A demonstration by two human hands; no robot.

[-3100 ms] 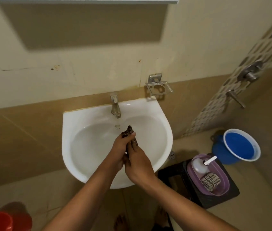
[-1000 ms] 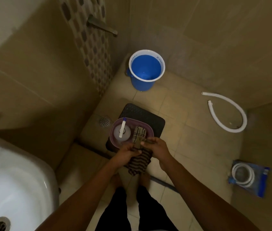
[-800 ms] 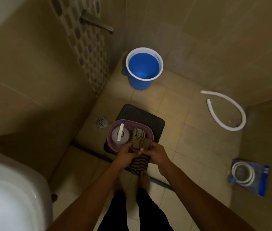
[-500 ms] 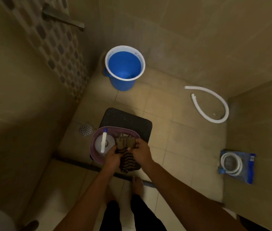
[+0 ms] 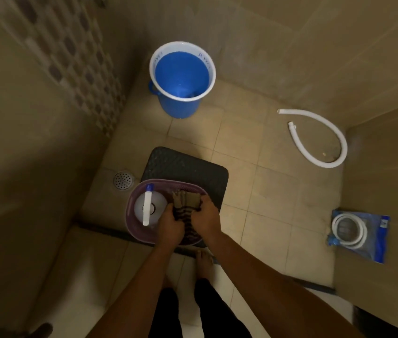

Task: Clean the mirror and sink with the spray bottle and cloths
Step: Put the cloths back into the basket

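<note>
both hands on the striped cloth over the purple tub

the cloth [image 5: 185,213] is bunched between the two hands, hanging into the tub [image 5: 129,211] beside the spray bottle [image 5: 147,207]. left hand [image 5: 169,226] and right hand [image 5: 205,215] each have fingers curled round it, a clenched grip on fabric. it looks soft, limp and light, likely damp, so it will sag; best taken by a gathered fold. the tub sits on a dark mat [image 5: 188,164] on the floor, with a bucket [image 5: 182,76] further off and a hose [image 5: 320,140] well apart.
</note>
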